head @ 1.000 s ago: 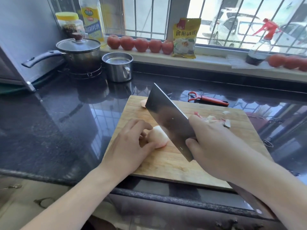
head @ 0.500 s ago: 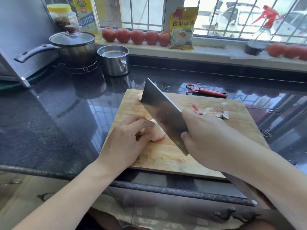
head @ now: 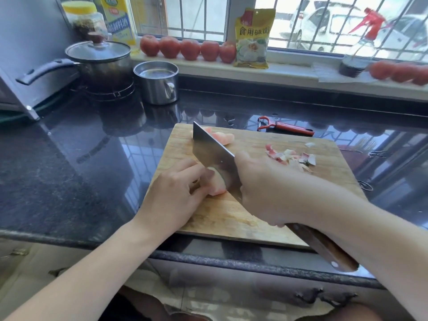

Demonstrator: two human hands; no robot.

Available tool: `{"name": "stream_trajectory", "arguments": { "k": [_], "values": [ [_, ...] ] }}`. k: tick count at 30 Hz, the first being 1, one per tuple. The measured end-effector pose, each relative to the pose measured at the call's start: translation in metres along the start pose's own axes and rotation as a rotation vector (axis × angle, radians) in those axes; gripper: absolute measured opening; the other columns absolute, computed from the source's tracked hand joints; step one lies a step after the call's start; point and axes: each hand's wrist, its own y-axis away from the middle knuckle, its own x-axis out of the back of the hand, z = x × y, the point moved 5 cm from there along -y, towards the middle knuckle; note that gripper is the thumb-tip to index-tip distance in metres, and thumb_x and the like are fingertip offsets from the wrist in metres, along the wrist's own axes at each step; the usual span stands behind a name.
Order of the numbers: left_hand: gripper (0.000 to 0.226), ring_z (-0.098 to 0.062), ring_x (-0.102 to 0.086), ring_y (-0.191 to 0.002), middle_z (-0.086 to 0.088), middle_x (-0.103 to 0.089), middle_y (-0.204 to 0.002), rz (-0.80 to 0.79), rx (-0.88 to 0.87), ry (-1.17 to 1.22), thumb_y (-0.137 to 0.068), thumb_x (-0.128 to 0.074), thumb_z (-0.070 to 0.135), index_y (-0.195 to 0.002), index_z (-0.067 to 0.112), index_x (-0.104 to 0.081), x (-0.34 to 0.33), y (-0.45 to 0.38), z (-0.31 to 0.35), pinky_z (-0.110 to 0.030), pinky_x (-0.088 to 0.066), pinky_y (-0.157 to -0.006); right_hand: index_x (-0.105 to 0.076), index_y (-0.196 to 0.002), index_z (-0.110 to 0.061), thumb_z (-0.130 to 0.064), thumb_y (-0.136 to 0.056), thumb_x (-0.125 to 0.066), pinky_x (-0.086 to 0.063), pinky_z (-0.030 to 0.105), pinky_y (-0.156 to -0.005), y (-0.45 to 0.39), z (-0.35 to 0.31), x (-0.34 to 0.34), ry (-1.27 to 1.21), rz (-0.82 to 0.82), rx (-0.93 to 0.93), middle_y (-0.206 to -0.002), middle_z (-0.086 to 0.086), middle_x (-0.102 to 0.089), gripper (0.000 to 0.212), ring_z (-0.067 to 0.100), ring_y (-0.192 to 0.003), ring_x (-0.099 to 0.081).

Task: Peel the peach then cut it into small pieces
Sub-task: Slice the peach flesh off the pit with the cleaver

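A peeled, pale pink peach piece [head: 217, 185] lies on the wooden cutting board [head: 266, 200]. My left hand [head: 176, 193] holds it from the left with curled fingers. My right hand [head: 266, 188] grips the wooden handle of a cleaver [head: 212, 150], whose blade stands edge-down in the peach right beside my left fingertips. Another cut peach piece [head: 223, 137] lies at the board's far edge behind the blade. Peach peelings [head: 290, 158] are heaped on the board's right part.
A red peeler [head: 284, 128] lies on the dark counter beyond the board. Further back on the left stand a steel mug [head: 157, 83] and a lidded pot [head: 99, 63]. Tomatoes [head: 187, 48], a yellow packet [head: 252, 39] and a spray bottle [head: 359, 54] line the windowsill.
The cleaver has come down from a raised tilt into the peach piece. My left hand has stayed on the peach throughout.
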Motion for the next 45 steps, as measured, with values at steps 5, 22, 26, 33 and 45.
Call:
{"name": "stream_trajectory", "arguments": {
  "k": [5, 22, 26, 33, 45],
  "values": [
    [0.014, -0.017, -0.059, -0.076, 0.002, -0.066, -0.082, 0.349, -0.184, -0.113, -0.093, -0.068, 0.011, -0.079, 0.008, -0.069, 0.039, -0.032, 0.039, -0.03, -0.049, -0.073, -0.032, -0.105, -0.019, 0.0, -0.086, -0.053, -0.051, 0.033, -0.043, 0.0, -0.002, -0.001, -0.023, 0.017, 0.015, -0.085, 0.007, -0.049, 0.035, 0.024, -0.054, -0.059],
    [0.055, -0.018, -0.041, -0.056, 0.008, -0.037, -0.053, 0.019, -0.225, -0.35, -0.105, -0.034, 0.041, -0.053, 0.023, -0.033, 0.009, -0.118, 0.073, -0.034, -0.022, -0.062, -0.026, -0.097, -0.026, -0.023, -0.098, -0.046, -0.029, 0.028, -0.054, 0.014, 0.007, 0.024, -0.007, 0.237, 0.09, -0.079, -0.008, -0.035, 0.021, 0.008, -0.063, -0.036],
    [0.053, -0.014, -0.029, -0.059, 0.012, -0.028, -0.051, 0.009, -0.264, -0.326, -0.106, -0.033, 0.035, -0.055, 0.028, -0.022, -0.016, -0.101, 0.048, -0.029, -0.018, -0.065, -0.031, -0.103, -0.021, -0.014, -0.094, -0.047, -0.026, 0.028, -0.051, -0.003, 0.009, -0.001, -0.075, 0.098, 0.085, -0.08, -0.006, -0.038, 0.02, 0.009, -0.065, -0.038],
    [0.053, -0.02, -0.036, -0.059, 0.012, -0.028, -0.052, 0.033, -0.308, -0.297, -0.106, -0.038, 0.031, -0.055, 0.029, -0.023, -0.007, -0.111, 0.061, -0.032, -0.022, -0.063, -0.032, -0.098, -0.022, -0.015, -0.098, -0.047, -0.04, 0.031, -0.044, -0.005, 0.017, 0.011, -0.046, 0.093, 0.0, -0.085, -0.002, -0.041, 0.016, 0.018, -0.07, -0.052],
    [0.048, -0.024, -0.064, -0.108, -0.001, -0.073, -0.101, 0.142, -0.311, -0.179, -0.11, -0.039, 0.029, -0.094, 0.01, -0.079, -0.004, -0.074, 0.021, -0.049, -0.05, -0.091, -0.031, -0.099, -0.022, -0.017, -0.096, -0.048, -0.036, 0.034, -0.052, -0.004, 0.01, -0.006, -0.078, 0.07, 0.005, -0.087, 0.002, -0.047, 0.018, 0.019, -0.072, -0.05]
  ]
}}
